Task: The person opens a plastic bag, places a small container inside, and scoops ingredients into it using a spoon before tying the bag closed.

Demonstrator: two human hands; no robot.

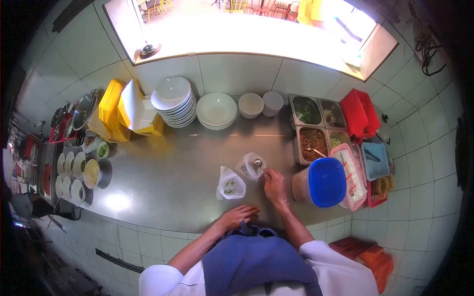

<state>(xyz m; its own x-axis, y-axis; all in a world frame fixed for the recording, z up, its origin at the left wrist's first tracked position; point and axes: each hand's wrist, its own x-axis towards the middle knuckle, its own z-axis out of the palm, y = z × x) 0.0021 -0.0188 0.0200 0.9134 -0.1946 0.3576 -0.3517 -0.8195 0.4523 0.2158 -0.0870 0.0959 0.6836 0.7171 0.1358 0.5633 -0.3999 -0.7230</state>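
My right hand (275, 186) is closed around the handle of a small metal spoon (257, 163). The spoon's bowl sits at the mouth of a clear plastic bag (245, 165) on the steel counter. Just to the lower left, a second plastic bag (237, 189) stands open with some chopped greens inside. My left hand (239, 217) lies with fingers stretched out near the counter's front edge, below that bag, and holds nothing.
Metal food pans (311, 143), one with a ladle in brown filling, stand right, near a blue-lidded tub (327, 182). Stacked white plates (216, 109), bowls (251, 104) and yellow boxes (112, 109) line the back wall. Several filled bowls (92, 174) sit left. A serving window opens behind.
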